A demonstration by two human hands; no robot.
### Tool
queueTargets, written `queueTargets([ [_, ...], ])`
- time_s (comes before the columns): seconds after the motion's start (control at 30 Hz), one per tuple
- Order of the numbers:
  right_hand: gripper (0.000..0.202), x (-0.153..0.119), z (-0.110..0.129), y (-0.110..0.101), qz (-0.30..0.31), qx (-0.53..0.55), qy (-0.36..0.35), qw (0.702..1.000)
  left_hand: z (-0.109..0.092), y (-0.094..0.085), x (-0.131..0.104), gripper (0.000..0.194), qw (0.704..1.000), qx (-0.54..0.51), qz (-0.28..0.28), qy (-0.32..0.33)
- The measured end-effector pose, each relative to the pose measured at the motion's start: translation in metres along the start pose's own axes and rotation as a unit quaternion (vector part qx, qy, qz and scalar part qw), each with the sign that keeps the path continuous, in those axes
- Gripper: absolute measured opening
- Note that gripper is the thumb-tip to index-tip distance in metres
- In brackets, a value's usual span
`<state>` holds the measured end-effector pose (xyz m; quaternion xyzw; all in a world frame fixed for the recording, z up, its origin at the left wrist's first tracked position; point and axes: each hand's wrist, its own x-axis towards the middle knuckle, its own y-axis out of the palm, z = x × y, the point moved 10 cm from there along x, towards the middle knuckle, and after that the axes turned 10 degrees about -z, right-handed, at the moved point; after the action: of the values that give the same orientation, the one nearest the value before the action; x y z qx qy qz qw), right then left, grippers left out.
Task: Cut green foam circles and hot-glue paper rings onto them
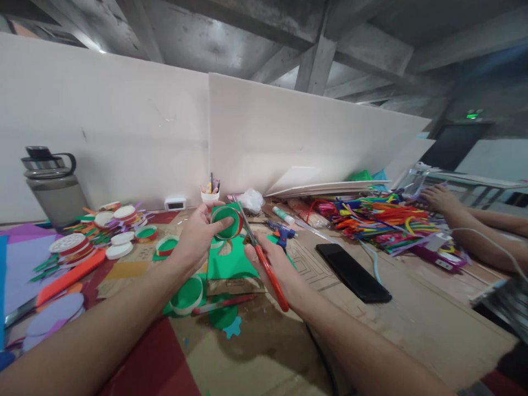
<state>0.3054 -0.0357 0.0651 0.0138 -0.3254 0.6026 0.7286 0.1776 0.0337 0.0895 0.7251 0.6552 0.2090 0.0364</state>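
My left hand (pixel 200 234) grips a round ring (pixel 239 224) with green material across its inside, the thumb pressed onto the green. Scissors with red handles (pixel 270 275) are in my right hand (pixel 274 264), their blades pointing up beside the ring's right edge. Below both hands lies a green sheet (pixel 231 264) with cut-out curves. Left of it are more green-lined rings, one (pixel 186 295) near the front and another (pixel 166 246) farther back. A red pen (pixel 223 304) and a small blue gear shape (pixel 233 328) lie in front.
A bottle (pixel 55 190) stands at the back left. A black phone (pixel 352 272), a blue glue gun (pixel 284 234) and a pile of colourful pipe cleaners (pixel 379 220) lie to the right. Another person's hand (pixel 437 198) is beyond the pile. White boards (pixel 305 132) stand behind.
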Motion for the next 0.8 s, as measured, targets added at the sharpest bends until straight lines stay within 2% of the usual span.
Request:
queueTargets([
  [0.5,0.033,-0.001,0.0037,-0.0004,0.005,-0.001,0.024,1.0,-0.0029,-0.0017,0.0049,0.054,1.0,0.013,0.013,-0.01],
  [0.8,0.033,-0.0012,0.0048,-0.0011,0.007,-0.015,0.006,1.0,-0.0017,-0.0024,0.0092,0.056,0.999,0.022,0.034,-0.01],
])
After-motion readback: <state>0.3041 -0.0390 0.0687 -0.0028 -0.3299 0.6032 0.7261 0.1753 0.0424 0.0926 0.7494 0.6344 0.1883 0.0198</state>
